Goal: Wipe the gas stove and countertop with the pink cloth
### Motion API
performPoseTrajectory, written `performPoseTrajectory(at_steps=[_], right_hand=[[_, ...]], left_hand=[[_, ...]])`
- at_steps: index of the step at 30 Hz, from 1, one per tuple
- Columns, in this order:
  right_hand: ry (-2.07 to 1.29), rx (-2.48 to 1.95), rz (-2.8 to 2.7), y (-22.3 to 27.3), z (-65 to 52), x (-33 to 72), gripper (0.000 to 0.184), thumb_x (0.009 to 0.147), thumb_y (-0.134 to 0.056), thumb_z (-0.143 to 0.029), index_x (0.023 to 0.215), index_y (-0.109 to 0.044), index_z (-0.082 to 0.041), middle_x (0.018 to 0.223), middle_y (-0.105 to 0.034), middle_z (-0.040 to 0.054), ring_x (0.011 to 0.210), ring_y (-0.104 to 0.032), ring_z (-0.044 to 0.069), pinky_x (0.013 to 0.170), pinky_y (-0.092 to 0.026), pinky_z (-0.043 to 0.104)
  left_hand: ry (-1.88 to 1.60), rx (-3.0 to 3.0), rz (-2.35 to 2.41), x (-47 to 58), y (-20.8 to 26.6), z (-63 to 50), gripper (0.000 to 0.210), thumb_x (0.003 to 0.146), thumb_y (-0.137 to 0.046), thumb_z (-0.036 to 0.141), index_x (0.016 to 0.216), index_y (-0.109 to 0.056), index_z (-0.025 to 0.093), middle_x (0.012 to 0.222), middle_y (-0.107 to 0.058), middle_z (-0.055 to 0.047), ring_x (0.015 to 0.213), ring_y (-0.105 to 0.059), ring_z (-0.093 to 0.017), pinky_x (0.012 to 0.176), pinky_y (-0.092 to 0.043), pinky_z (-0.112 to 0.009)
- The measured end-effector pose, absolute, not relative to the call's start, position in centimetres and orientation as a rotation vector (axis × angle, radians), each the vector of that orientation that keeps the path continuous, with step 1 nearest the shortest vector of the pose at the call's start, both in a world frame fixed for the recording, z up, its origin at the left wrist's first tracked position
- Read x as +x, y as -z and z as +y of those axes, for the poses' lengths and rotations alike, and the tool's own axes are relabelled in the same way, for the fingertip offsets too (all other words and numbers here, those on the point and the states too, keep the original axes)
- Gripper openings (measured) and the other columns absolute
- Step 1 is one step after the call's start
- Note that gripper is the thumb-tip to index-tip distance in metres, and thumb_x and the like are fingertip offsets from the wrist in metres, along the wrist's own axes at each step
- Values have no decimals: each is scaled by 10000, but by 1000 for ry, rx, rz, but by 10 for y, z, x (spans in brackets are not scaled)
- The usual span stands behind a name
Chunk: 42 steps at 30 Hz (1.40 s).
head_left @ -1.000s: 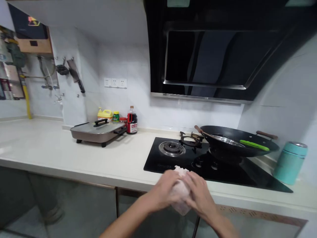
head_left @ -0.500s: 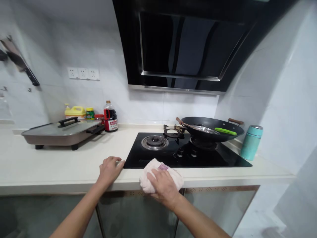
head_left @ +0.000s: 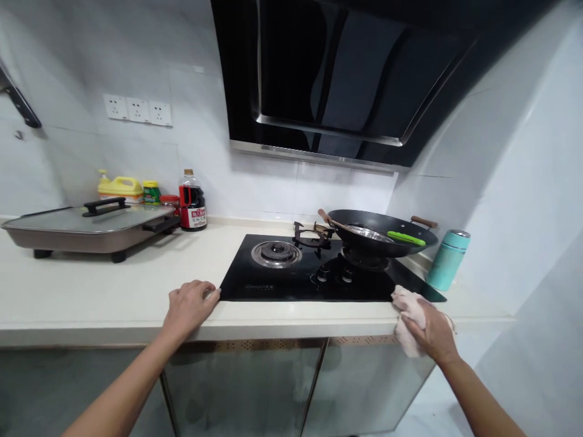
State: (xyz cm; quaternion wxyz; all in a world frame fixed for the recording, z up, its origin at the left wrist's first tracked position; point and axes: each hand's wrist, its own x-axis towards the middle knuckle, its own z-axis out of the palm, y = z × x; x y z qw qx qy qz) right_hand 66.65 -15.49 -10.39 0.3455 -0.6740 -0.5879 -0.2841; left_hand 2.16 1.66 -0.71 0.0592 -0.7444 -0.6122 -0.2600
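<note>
A pale pink cloth (head_left: 409,318) is bunched under my right hand (head_left: 432,331), which presses it against the counter's front edge by the right front corner of the black gas cooktop (head_left: 282,290). Part of the cloth hangs over the edge. My left hand (head_left: 190,304) rests on the white countertop (head_left: 113,297), holding nothing, fingers a little bent and thumb apart. Its fingertips touch or nearly touch the cooktop's left front corner. On the right burner sits a black wok (head_left: 387,243), with a green-handled utensil (head_left: 405,238) and a shiny metal piece (head_left: 367,232) inside.
A turquoise flask (head_left: 449,261) stands right of the cooktop. At left is an electric pan with a glass lid (head_left: 91,233). Behind it are a dark sauce bottle (head_left: 193,203) and a yellow jug (head_left: 122,187). A black range hood (head_left: 328,85) slopes overhead.
My right hand has slid the cloth rightward along the counter's front edge, from mid-cooktop to its right corner. The view has shifted slightly; my left hand stays by the left corner.
</note>
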Motion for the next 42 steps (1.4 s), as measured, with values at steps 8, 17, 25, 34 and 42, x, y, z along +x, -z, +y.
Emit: performPoseTrajectory(at_steps=[8, 17, 25, 34, 42], right_hand=[[678, -2289, -1334, 56, -145, 547, 577, 1003, -356, -643, 966, -670, -160, 962, -687, 168, 893, -618, 321, 819, -411, 442], [518, -1608, -1985, 46, -107, 369, 303, 867, -698, -361, 1133, -636, -229, 1102, -666, 101, 1019, -570, 321, 917, -444, 472], [310, -1862, -1552, 27, -106, 507, 436, 953, -518, -502, 1299, -556, -239, 1207, -688, 98, 1023, -674, 277, 886, -511, 394], [333, -2505, -1406, 11, -70, 594, 617, 1005, -336, -645, 1301, -592, -169, 1231, -622, 218, 1122, -653, 382, 958, -486, 537], [399, -2375, -1480, 47, -103, 627, 841, 852, -525, -732, 1584, -401, -338, 1620, -382, 165, 1409, -450, 471, 1048, -410, 702]], left_hand=[[778, -2303, -1821, 30, 2, 11, 436, 931, -467, 523, 978, -775, 218, 1158, -754, -115, 1149, -626, -340, 984, -406, -474], [772, -2295, -1768, 29, 4, 4, 377, 960, -472, 451, 971, -755, 202, 1139, -752, -119, 1119, -626, -325, 957, -393, -467], [770, -2311, -1731, 28, 7, 3, 326, 966, -491, 412, 979, -740, 203, 1107, -741, -109, 1079, -635, -311, 905, -409, -432], [775, -2319, -1717, 26, 11, 6, 317, 969, -491, 406, 980, -734, 202, 1104, -735, -104, 1056, -632, -297, 881, -420, -402], [837, -2368, -1675, 23, 12, 8, 320, 950, -488, 437, 918, -715, 213, 1038, -738, -96, 1020, -635, -292, 897, -442, -409]])
